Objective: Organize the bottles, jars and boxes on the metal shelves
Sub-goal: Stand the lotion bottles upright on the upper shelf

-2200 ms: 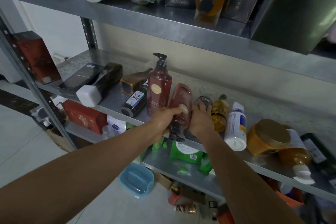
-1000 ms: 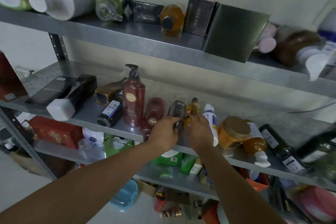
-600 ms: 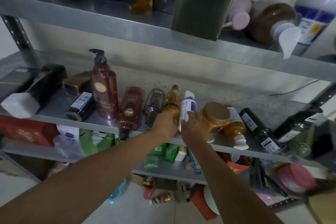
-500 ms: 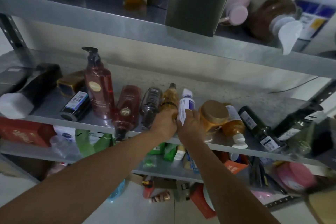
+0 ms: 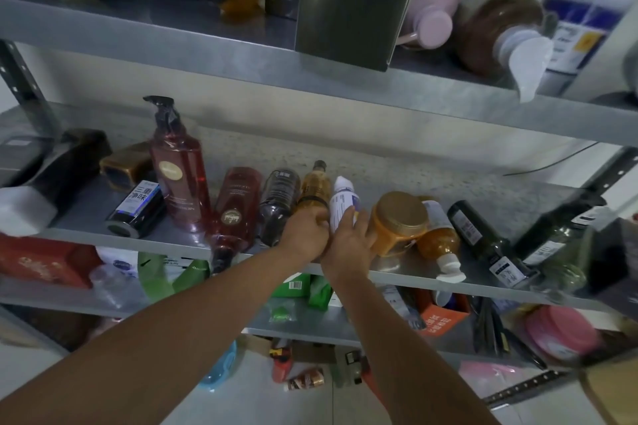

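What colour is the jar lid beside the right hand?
The jar lid is gold, head view.

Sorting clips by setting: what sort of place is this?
Probably a home storeroom rather than a shop: bare metal shelves against a plain wall, mixed toiletries jumbled together, such as the red pump bottle and gold-lidded jar. The left hand grips an amber bottle, the right hand a white bottle.
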